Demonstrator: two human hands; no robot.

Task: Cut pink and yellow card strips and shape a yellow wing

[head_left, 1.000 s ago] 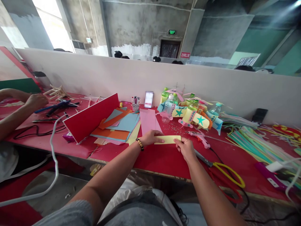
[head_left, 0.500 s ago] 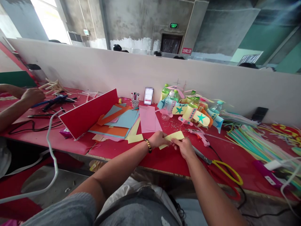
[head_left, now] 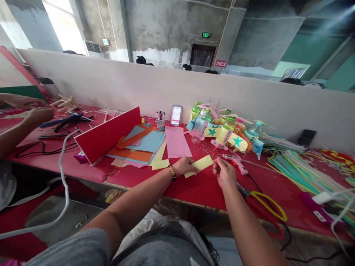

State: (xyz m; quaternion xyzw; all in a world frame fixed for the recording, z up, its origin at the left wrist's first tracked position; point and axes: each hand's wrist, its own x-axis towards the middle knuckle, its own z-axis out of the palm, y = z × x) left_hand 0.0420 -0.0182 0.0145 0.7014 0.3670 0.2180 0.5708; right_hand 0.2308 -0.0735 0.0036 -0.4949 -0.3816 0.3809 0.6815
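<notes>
In the head view my left hand, with a beaded bracelet at the wrist, grips a pale yellow paper strip above the red table. The strip slants up to the right. Just past its right end is my right hand, fingers curled together, with nothing visible in them. A second yellow piece of paper lies left of my left hand. Scissors with yellow and red handles rest by my right forearm. Beyond my right hand lies a pink glue gun.
Coloured paper sheets and pink sheets lie behind my hands. Bottles decorated as paper planes stand back right, near several bundled strips. A red divider separates a co-worker's hands at left. A phone leans on the white partition.
My right hand has come off the yellow paper strip and shifted slightly right and down. My left hand still holds the strip, now more exposed. The co-worker's hands have moved a little.
</notes>
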